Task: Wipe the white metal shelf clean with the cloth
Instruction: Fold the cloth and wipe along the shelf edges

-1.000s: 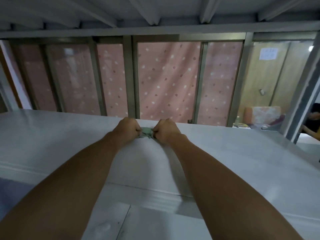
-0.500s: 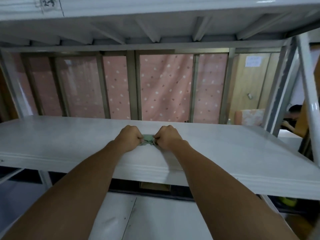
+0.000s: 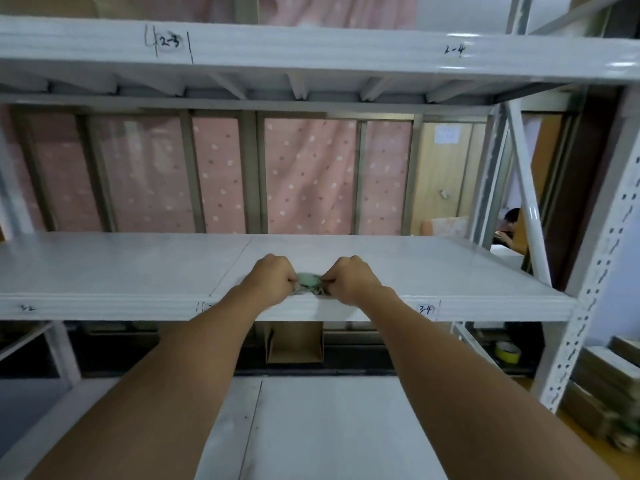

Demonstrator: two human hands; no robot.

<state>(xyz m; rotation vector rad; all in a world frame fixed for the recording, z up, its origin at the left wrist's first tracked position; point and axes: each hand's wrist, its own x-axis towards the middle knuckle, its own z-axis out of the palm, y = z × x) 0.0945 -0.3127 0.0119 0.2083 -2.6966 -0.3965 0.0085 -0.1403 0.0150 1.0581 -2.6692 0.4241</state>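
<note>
The white metal shelf (image 3: 121, 268) runs across the middle of the view at chest height. A small bunched green cloth (image 3: 309, 281) lies near its front edge. My left hand (image 3: 270, 277) grips the cloth's left end and my right hand (image 3: 349, 278) grips its right end, both fists closed and pressed to the shelf. Most of the cloth is hidden between the fists.
Another white shelf board (image 3: 311, 50) runs overhead and a lower one (image 3: 329, 427) lies under my arms. A perforated white upright (image 3: 595, 289) stands at the right. Pink dotted curtain (image 3: 308, 174) hangs behind. A person (image 3: 512, 230) sits far right. A yellow tape roll (image 3: 507, 352) lies low right.
My viewpoint has drawn back and tilted up, so the upper shelf and the shelf's front edge now show. Both hands have slid with the cloth toward the front edge.
</note>
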